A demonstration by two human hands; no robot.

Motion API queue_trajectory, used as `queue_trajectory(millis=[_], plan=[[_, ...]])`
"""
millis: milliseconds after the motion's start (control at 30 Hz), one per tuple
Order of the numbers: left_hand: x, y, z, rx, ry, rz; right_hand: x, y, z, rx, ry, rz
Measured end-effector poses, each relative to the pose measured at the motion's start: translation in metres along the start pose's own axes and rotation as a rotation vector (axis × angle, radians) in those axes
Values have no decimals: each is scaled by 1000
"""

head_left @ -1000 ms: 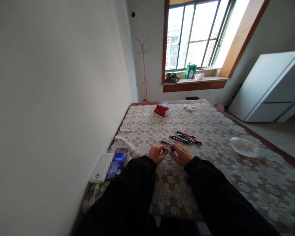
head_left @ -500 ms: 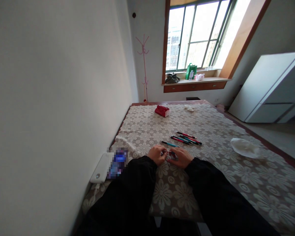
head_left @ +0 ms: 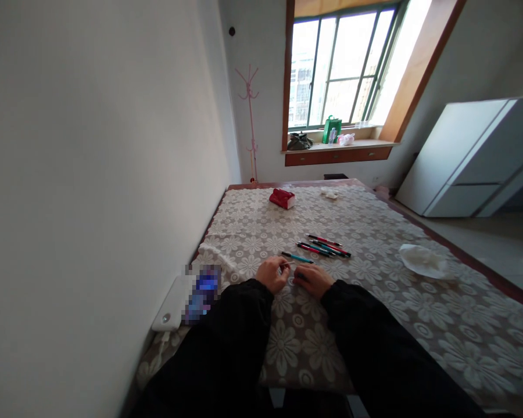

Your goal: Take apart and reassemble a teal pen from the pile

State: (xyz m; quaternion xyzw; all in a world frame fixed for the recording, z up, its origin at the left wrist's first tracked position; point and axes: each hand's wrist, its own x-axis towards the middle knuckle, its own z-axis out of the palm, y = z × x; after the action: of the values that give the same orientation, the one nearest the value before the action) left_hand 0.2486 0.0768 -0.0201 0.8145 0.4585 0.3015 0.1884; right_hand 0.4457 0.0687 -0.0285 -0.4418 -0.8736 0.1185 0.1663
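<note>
My left hand (head_left: 271,275) is closed, pinching a thin, pale, stick-like piece (head_left: 289,263) that points toward my other hand. Just to its right, my right hand (head_left: 314,280) is curled with the fingers together; whatever they hold is hidden. A small gap separates the two hands, both low over the cloth. Right beyond the fingertips lies a single teal pen (head_left: 297,257) with a dark end. Farther off, several red, black and teal pens (head_left: 325,248) lie in a loose bunch.
A patterned tablecloth (head_left: 283,342) covers the table. At left, by the wall, are a white power bank (head_left: 171,307) with a cable and a blurred phone (head_left: 204,293). A red tissue pack (head_left: 282,198) sits toward the far end; crumpled white paper (head_left: 422,261) lies right.
My hands have moved apart, where they met around the small piece before. The thin piece now stays in my left hand. The whole view has shifted slightly.
</note>
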Motion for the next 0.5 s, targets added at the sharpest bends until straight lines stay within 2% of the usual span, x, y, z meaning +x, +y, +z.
queue_trajectory(millis=[167,367,500], plan=[[0,-1,-1,-2,-16,8,-4,5,-5,37,79,-42],[-1,0,-1,-11,-24,22,-7,7,-6,33,38,-105],[-1,-1,1,-38,-35,45,-5,7,-1,33,114,-41]])
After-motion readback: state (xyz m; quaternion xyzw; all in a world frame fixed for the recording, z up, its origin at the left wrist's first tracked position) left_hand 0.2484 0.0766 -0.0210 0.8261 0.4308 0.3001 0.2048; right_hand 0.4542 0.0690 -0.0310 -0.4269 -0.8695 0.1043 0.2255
